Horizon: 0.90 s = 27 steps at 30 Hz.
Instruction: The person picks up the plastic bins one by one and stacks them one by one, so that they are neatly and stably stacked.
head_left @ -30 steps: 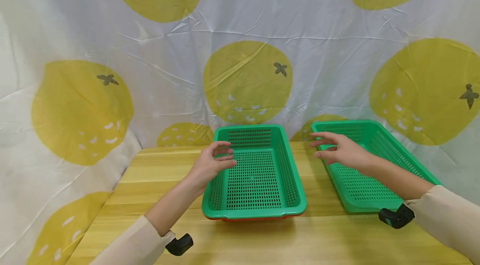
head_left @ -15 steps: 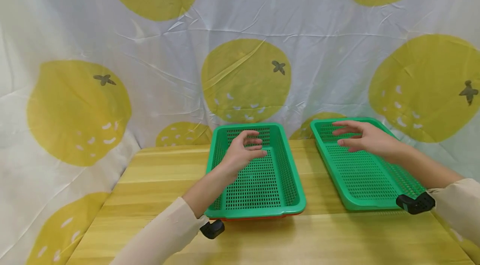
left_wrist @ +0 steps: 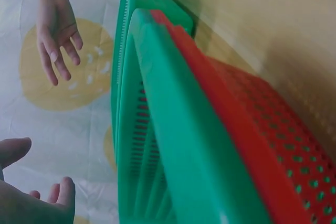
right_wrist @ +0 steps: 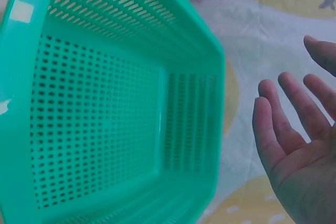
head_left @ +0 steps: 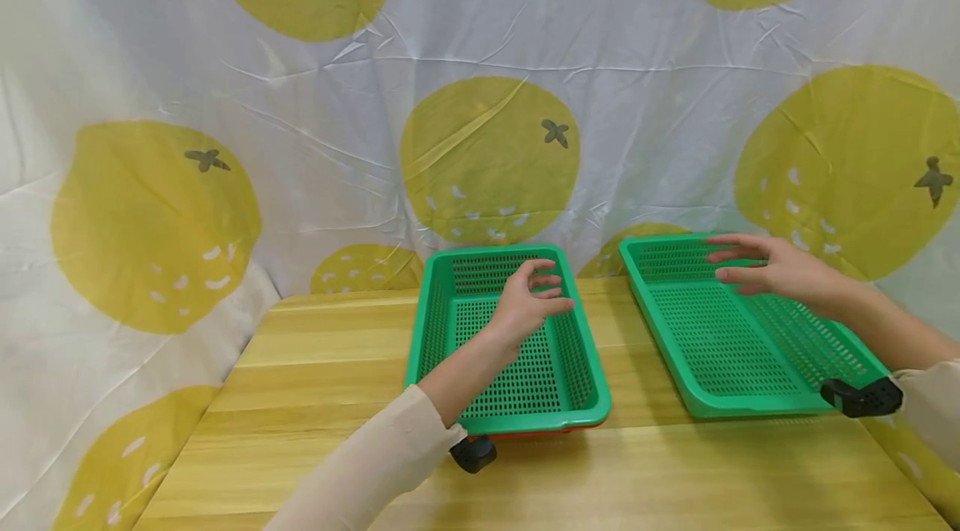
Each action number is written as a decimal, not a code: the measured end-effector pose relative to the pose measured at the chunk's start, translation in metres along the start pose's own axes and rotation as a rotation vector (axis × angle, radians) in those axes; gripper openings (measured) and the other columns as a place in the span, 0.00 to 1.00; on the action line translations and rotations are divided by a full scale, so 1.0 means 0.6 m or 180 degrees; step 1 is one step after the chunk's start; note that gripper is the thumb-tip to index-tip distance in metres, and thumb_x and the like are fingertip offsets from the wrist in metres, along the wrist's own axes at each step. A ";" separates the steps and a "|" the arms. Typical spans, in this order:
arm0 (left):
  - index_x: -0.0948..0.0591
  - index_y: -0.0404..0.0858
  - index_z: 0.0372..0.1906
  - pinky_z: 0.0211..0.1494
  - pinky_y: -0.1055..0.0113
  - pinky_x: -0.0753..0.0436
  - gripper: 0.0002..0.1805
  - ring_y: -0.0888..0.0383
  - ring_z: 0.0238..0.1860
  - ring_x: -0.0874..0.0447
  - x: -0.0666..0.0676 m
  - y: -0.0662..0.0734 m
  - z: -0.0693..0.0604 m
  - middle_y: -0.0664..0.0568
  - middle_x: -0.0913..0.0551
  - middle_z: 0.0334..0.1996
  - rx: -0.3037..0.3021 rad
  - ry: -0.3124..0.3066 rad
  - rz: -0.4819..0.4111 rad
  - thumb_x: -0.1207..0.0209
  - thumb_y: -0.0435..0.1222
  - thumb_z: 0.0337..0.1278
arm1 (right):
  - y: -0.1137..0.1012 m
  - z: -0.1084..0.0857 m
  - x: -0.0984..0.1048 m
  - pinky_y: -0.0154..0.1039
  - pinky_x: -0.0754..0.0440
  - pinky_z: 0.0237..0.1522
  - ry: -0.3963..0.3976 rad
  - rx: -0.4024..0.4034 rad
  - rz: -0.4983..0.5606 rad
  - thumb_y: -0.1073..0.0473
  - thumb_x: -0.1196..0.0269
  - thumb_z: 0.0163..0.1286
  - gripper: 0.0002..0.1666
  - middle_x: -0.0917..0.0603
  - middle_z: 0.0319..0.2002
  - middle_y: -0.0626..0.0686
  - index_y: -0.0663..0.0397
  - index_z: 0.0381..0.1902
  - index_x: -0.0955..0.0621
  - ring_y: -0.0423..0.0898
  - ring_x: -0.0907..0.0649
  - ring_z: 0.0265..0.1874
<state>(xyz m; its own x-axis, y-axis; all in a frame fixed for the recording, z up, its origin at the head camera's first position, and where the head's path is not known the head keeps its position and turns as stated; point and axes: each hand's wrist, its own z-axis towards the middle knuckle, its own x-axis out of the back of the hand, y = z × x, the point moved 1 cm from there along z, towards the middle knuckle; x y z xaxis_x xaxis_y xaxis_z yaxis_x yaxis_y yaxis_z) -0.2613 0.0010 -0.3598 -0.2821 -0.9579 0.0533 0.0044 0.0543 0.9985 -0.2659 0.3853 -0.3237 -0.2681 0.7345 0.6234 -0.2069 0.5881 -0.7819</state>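
Above the middle green basket (head_left: 510,423) hovers my left hand (head_left: 528,302), its fingers loosely bent with nothing in them. That basket is nested in a red basket (left_wrist: 252,114), whose perforated side shows in the left wrist view. My right hand (head_left: 783,268) hangs over the other green basket (head_left: 720,339) on the right, fingers spread and holding nothing. In the right wrist view the right hand (right_wrist: 304,135) is apart from the right basket's rim (right_wrist: 220,103). Both green baskets have slotted floors and walls, and nothing lies in the parts I can see.
Both baskets stand on a wooden table (head_left: 322,398), with a strip of tabletop between them. Behind hangs a white curtain (head_left: 330,139) printed with large yellow lemons. It also covers the left side. Dark wrist cameras (head_left: 474,454) sit below each forearm.
Both hands have moved to the right: the left from the middle basket's left rim to over its inside, the right from its basket's left rim to above its inside. The baskets stay put.
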 end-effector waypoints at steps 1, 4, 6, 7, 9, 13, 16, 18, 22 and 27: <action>0.27 0.44 0.70 0.64 0.52 0.22 0.34 0.50 0.64 0.22 -0.007 -0.002 0.001 0.46 0.22 0.62 0.0009 0.0004 -0.0028 0.29 0.29 0.60 | 0.005 -0.003 0.004 0.43 0.14 0.51 0.0024 -0.0012 -0.0008 0.54 0.39 0.80 0.39 0.28 0.69 0.66 0.60 0.80 0.41 0.35 0.16 0.50; 0.27 0.44 0.71 0.62 0.55 0.20 0.36 0.50 0.63 0.21 -0.030 -0.006 0.001 0.45 0.22 0.62 0.0033 0.0068 -0.0121 0.28 0.28 0.59 | 0.021 -0.009 0.014 0.44 0.14 0.51 0.0072 -0.0061 -0.0059 0.54 0.40 0.81 0.39 0.29 0.69 0.66 0.61 0.80 0.42 0.33 0.16 0.50; 0.28 0.44 0.71 0.61 0.55 0.19 0.37 0.50 0.63 0.21 -0.047 -0.010 -0.001 0.48 0.22 0.61 0.0043 0.0095 -0.0185 0.28 0.28 0.58 | 0.033 -0.014 0.021 0.43 0.14 0.50 0.0110 -0.0091 -0.0070 0.55 0.40 0.81 0.39 0.26 0.67 0.57 0.61 0.80 0.42 0.32 0.17 0.49; 0.28 0.45 0.71 0.61 0.55 0.19 0.37 0.50 0.63 0.21 -0.057 -0.012 -0.002 0.49 0.22 0.60 0.0044 0.0112 -0.0223 0.28 0.28 0.57 | 0.039 -0.016 0.025 0.42 0.14 0.50 0.0131 -0.0096 -0.0070 0.55 0.40 0.81 0.39 0.24 0.65 0.52 0.62 0.80 0.42 0.31 0.17 0.49; 0.27 0.45 0.70 0.61 0.54 0.19 0.37 0.49 0.63 0.22 -0.076 -0.015 -0.003 0.53 0.23 0.57 0.0038 0.0110 -0.0313 0.28 0.27 0.56 | 0.049 -0.022 0.033 0.40 0.14 0.49 0.0164 -0.0109 -0.0059 0.56 0.40 0.81 0.39 0.23 0.61 0.41 0.62 0.80 0.43 0.31 0.17 0.49; 0.26 0.46 0.67 0.62 0.50 0.21 0.35 0.48 0.62 0.21 -0.112 -0.023 -0.001 0.54 0.22 0.54 0.0070 0.0141 -0.0482 0.28 0.26 0.54 | 0.064 -0.030 0.044 0.36 0.15 0.47 0.0189 -0.0135 -0.0043 0.55 0.41 0.81 0.39 0.24 0.56 0.30 0.62 0.80 0.43 0.30 0.18 0.49; 0.25 0.46 0.66 0.62 0.50 0.21 0.35 0.49 0.61 0.21 -0.135 -0.029 0.001 0.52 0.22 0.55 0.0121 0.0206 -0.0547 0.28 0.25 0.53 | 0.076 -0.033 0.050 0.36 0.15 0.47 0.0201 -0.0149 -0.0036 0.55 0.41 0.81 0.39 0.24 0.56 0.28 0.60 0.81 0.43 0.30 0.18 0.50; 0.25 0.46 0.66 0.63 0.49 0.22 0.35 0.49 0.61 0.21 -0.149 -0.032 0.003 0.51 0.22 0.56 0.0161 0.0243 -0.0572 0.27 0.25 0.53 | 0.087 -0.036 0.056 0.35 0.15 0.46 0.0230 -0.0126 -0.0017 0.56 0.41 0.82 0.38 0.24 0.56 0.27 0.60 0.81 0.43 0.30 0.18 0.50; 0.25 0.47 0.68 0.62 0.50 0.21 0.38 0.51 0.61 0.21 -0.176 -0.035 0.004 0.53 0.22 0.57 0.0216 0.0278 -0.0613 0.27 0.24 0.52 | 0.112 -0.046 0.070 0.32 0.16 0.44 0.0342 -0.0127 -0.0075 0.57 0.43 0.83 0.38 0.25 0.54 0.24 0.64 0.80 0.43 0.26 0.19 0.49; 0.25 0.50 0.69 0.61 0.51 0.20 0.41 0.53 0.61 0.21 -0.205 -0.043 -0.001 0.59 0.23 0.55 0.0322 0.0297 -0.0621 0.26 0.21 0.49 | 0.143 -0.062 0.080 0.30 0.17 0.43 0.0409 -0.0273 -0.0250 0.54 0.44 0.83 0.40 0.27 0.57 0.31 0.71 0.79 0.45 0.21 0.22 0.47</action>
<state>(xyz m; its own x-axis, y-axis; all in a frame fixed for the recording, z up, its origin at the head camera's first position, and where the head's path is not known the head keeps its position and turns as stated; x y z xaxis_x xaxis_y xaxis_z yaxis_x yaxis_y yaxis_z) -0.2259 0.1174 -0.3922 -0.1782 -0.9747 -0.1350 -0.1390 -0.1108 0.9841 -0.2612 0.4836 -0.3606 -0.1305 0.7191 0.6826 -0.1400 0.6682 -0.7307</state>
